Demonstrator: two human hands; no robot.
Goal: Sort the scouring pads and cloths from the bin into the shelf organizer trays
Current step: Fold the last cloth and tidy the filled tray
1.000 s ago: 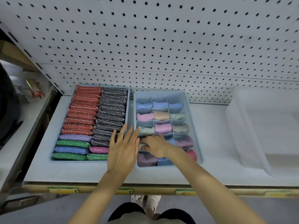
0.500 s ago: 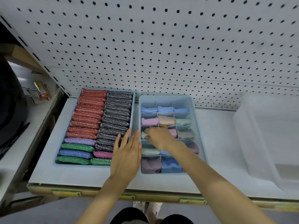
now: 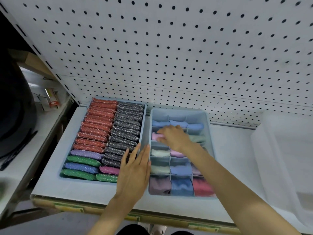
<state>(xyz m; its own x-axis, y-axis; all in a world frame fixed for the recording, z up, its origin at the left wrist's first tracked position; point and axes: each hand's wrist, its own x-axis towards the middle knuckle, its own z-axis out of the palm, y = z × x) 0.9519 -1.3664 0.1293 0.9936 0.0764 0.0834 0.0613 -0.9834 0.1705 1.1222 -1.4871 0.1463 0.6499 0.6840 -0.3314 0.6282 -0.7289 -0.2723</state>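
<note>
the right hand (image 3: 174, 136) has travelled toward 12 o'clock along the divided tray (image 3: 177, 110), from the near rows a second ago to the second row from the back. its fingers (image 3: 161, 132) now curl round a pink cloth (image 3: 155, 136) in that row's 9 o'clock cell, thumb below and forefinger above, though blur hides how firm the hold is. the left hand (image 3: 133, 168) stays flat with fingers straight and released, lying over the seam between this tray and the pad tray (image 3: 145, 116) at its 9 o'clock, which is packed with scouring pads (image 3: 101, 126). with cloths in nearly every cell, this looks like row-by-row tucking, and the sorting seems almost finished.
</note>
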